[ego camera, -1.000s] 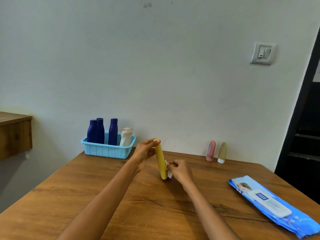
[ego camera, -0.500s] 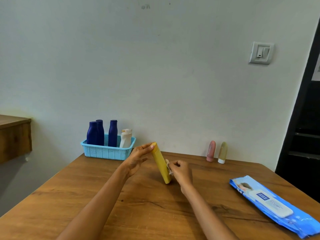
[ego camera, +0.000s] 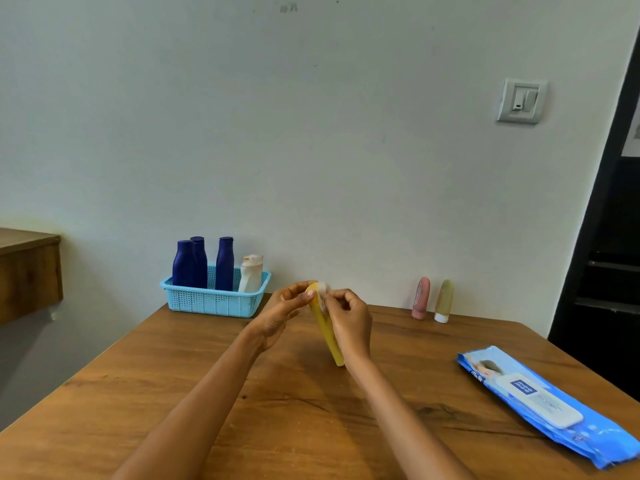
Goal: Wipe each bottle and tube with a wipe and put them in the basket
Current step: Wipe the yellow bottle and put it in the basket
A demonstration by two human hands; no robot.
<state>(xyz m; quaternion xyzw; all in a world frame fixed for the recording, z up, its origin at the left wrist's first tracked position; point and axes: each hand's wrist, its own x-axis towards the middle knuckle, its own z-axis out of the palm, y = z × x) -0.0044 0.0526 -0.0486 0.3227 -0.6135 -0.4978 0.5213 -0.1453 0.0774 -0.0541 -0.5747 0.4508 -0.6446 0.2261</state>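
Step in hand: wiping the yellow tube (ego camera: pixel 327 332), judged to be at its upper end now.
Yellow tube: it stands tilted over the middle of the bench (ego camera: pixel 242 393), top leaning left, lower end on or just above the wood; which, I cannot tell.
Left hand (ego camera: pixel 277 317): its grip is clamped on the tube's top, thumb and fingertips pinching it, so the tube stays steady while it is rubbed.
Right hand (ego camera: pixel 348 322): fingers curled together, pinching the small white wipe (ego camera: pixel 322 295) against the tube's top, right beside the left fingertips. Its palm hides the tube's middle.
Basket (ego camera: pixel 214 301): light blue, at the far left of the bench by the wall, holding three dark blue bottles (ego camera: pixel 202 263) and a white bottle (ego camera: pixel 251 273), all upright. These look finished. It is near the left hand, so a short carry should suffice.
Waiting: a pink tube (ego camera: pixel 420 297) and an olive tube (ego camera: pixel 444 300) stand cap-down, just beside each other, at the far edge to the right, well apart from the basket.
Wipe pack (ego camera: pixel 540 403): blue, flat on the right of the bench, within the right arm's reach for a fresh sheet.
Progress: roughly past halfway, with three tubes still outside the basket.
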